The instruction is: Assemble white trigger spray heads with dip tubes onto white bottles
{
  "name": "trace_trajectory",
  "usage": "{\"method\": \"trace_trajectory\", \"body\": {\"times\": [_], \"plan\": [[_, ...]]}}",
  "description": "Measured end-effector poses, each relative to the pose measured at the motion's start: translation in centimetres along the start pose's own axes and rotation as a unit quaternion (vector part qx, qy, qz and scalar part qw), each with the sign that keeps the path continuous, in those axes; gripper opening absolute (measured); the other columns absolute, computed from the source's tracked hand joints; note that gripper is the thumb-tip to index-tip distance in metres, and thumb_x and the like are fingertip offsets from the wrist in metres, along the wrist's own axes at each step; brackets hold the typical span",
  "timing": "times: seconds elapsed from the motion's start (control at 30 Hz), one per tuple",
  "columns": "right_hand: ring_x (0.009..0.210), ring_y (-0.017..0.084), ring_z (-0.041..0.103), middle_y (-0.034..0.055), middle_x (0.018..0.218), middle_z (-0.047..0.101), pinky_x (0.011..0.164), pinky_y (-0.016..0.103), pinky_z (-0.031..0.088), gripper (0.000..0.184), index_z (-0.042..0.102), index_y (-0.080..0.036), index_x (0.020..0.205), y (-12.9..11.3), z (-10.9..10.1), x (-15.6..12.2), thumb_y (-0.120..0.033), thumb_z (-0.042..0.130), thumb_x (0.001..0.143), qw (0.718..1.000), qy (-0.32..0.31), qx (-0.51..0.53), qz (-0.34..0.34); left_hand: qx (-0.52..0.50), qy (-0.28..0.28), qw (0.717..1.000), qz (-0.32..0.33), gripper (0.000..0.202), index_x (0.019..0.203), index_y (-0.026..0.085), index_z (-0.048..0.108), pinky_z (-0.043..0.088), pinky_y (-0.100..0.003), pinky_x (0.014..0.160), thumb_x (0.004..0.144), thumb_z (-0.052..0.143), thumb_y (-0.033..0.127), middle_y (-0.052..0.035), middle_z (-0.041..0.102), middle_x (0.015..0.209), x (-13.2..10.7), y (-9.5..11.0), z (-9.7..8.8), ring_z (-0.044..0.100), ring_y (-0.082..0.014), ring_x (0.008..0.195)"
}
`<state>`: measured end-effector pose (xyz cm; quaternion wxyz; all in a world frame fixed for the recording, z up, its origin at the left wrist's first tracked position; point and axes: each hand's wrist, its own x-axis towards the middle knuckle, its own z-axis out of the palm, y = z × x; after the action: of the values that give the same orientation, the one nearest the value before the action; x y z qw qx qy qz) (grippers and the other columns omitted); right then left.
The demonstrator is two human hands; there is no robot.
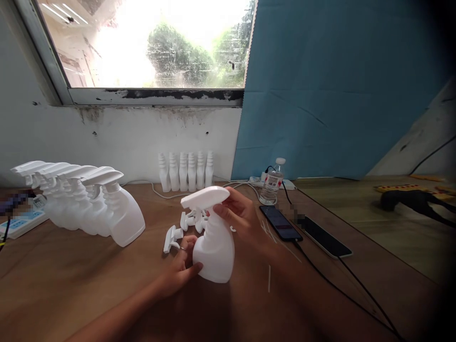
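A white spray bottle (pixel 215 251) stands slightly tilted in front of me, its trigger spray head (pixel 204 197) sitting on the neck. My left hand (pixel 183 266) is closed around the lower body, thumb in front; a ring shows on one finger. My right hand (pixel 242 211) grips the neck just under the spray head, fingers partly hidden behind it. Loose white spray heads lie on the table behind and left of the bottle, one of them (pixel 172 239) near my left fingers.
A row of white spray bottles with heads (pixel 123 213) stands at left, and several headless bottles (pixel 183 173) line the wall. A water bottle (pixel 271 183), two phones (pixel 281 223) with cables, and thin white tubes (pixel 269 278) lie right. A power strip (pixel 23 223) sits far left.
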<state>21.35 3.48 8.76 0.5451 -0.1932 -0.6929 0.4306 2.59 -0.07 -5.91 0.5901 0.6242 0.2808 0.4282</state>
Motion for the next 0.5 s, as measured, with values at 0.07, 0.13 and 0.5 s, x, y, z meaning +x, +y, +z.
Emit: {"method": "trace_trajectory", "body": {"times": [0.07, 0.13, 0.5], "plan": [[0.07, 0.016, 0.064, 0.0025, 0.077, 0.064, 0.059, 0.028, 0.05, 0.018, 0.058, -0.018, 0.094, 0.2, 0.5, -0.3, -0.034, 0.063, 0.087, 0.998, 0.018, 0.064, 0.01, 0.001, 0.003, 1.0, 0.001, 0.049, 0.121, 0.027, 0.03, 0.042, -0.04, 0.095, 0.086, 0.061, 0.041, -0.0071, 0.049, 0.115, 0.1, 0.0, 0.0, 0.052, -0.0213, 0.106], [0.071, 0.017, 0.065, 0.0038, 0.079, 0.066, 0.06, 0.029, 0.051, 0.018, 0.056, -0.018, 0.096, 0.4, 0.9, -0.5, -0.033, 0.062, 0.088, 0.994, 0.023, 0.109, 0.006, 0.005, 0.01, 1.0, 0.002, 0.048, 0.121, 0.027, 0.031, 0.042, -0.039, 0.094, 0.086, 0.061, 0.041, -0.0067, 0.049, 0.115, 0.1, 0.0, 0.0, 0.052, -0.0211, 0.105], [0.074, 0.019, 0.069, 0.0058, 0.086, 0.069, 0.056, 0.028, 0.052, 0.026, 0.045, -0.021, 0.09, 2.8, 2.0, -1.3, -0.039, 0.064, 0.087, 0.979, -0.002, 0.201, 0.02, 0.069, 0.082, 0.99, 0.091, 0.05, 0.129, 0.03, 0.031, 0.039, -0.044, 0.105, 0.088, 0.06, 0.033, -0.0112, 0.038, 0.142, 0.3, 1.4, -0.4, 0.041, -0.0274, 0.131]]}}
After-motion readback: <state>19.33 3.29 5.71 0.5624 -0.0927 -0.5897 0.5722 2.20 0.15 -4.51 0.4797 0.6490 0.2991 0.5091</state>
